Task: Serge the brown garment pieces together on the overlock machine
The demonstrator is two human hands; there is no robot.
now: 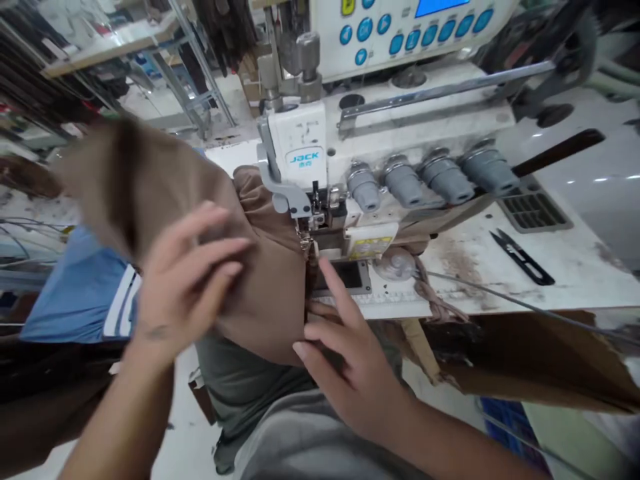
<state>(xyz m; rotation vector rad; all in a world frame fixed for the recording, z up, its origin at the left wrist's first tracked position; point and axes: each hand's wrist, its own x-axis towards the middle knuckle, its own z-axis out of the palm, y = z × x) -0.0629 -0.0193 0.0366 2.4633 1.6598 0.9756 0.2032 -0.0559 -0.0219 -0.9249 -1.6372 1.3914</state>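
A brown fabric piece (270, 287) runs under the presser foot of a white sewing machine (299, 143), gathered behind the needle area, its near part hanging toward my lap. My left hand (187, 280) is over the fabric's left part, fingers stretched and a little apart, slightly blurred. Beyond it, a raised, blurred flap of the brown cloth stands up. My right hand (350, 360) pinches the fabric's right edge between thumb and fingers, its index finger stretched toward the presser foot. Whether the left hand touches the cloth is unclear.
Black thread snips (523, 257) lie on the machine table (465, 260), near a lint-dusted patch. Grey tension knobs (443, 175) line the machine front below a control panel (415, 33). Blue cloth (75, 287) lies at left. A cardboard box (540, 367) sits below the table's right side.
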